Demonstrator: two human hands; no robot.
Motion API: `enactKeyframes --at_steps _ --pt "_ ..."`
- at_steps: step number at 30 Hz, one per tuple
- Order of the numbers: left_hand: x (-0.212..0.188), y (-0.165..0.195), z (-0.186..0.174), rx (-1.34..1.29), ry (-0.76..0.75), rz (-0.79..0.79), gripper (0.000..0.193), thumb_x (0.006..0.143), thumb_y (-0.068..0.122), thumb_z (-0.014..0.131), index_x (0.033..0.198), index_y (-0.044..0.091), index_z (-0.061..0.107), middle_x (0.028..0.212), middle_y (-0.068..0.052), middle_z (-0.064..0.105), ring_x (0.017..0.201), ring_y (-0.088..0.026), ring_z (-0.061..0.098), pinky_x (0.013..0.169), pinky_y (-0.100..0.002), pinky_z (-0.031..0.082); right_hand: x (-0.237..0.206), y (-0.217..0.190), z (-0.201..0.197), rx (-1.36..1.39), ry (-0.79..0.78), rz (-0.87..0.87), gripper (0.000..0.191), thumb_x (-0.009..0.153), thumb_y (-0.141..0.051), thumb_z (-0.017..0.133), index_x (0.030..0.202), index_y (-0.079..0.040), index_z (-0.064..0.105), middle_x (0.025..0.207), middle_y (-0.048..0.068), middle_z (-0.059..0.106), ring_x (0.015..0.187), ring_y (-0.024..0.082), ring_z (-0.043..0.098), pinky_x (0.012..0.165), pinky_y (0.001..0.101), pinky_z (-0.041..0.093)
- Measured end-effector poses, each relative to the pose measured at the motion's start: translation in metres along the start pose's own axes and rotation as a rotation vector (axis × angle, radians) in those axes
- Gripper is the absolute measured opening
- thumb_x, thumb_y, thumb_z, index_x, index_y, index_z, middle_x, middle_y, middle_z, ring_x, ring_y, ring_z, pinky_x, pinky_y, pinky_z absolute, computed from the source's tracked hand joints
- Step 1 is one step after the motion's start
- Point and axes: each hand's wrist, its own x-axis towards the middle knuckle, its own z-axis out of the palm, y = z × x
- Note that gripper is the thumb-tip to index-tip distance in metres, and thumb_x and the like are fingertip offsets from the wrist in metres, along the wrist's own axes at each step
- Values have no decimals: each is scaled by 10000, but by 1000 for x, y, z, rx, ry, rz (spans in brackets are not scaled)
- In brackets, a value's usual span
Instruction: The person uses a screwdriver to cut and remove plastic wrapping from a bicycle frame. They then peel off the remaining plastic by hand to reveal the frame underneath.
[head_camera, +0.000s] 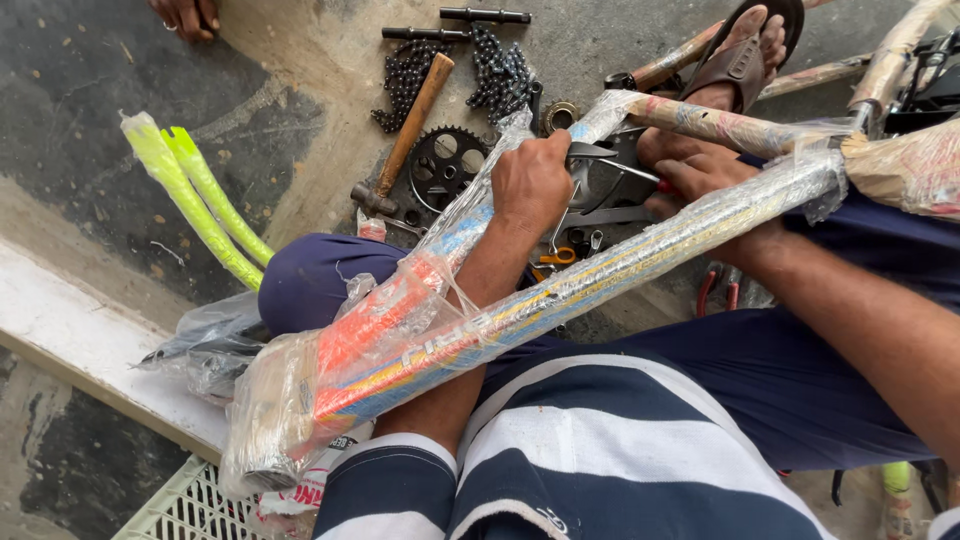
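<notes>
Concrete floor (300, 60) littered with parts: hammer (405, 135), chainring (445, 165), loose chain (500, 70). Plastic-wrapped bicycle frame (560, 295) lies across the lap. Left hand (532, 180), fingers clamped on a metal tool (600, 160) at the frame's junction. Right hand (700, 170) grips the tool's handles; finger closure partly hidden.

I see a hammer (405, 140) lying on concrete beside a black sprocket (443, 165), a chain (500, 75) heaped above, yellow-green tubes (195, 200) left, white crate (185, 510) bottom-left.
</notes>
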Motion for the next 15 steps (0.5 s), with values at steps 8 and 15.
enactKeyframes --at_steps 8,15 --pt "-4 1 1 -20 45 27 218 1027 157 550 849 104 665 662 -83 684 519 -197 677 440 -387 504 11 8 8 85 21 -2 328 914 -304 746 1134 -60 748 1196 154 724 1098 315 704 920 428 588" --pt "-4 4 -6 -55 42 12 141 958 135 580 856 94 668 697 -102 715 597 -241 722 532 -424 565 1 11 0 -362 47 -229 479 891 -279 769 1312 -59 699 1235 136 721 1183 261 703 916 386 599"
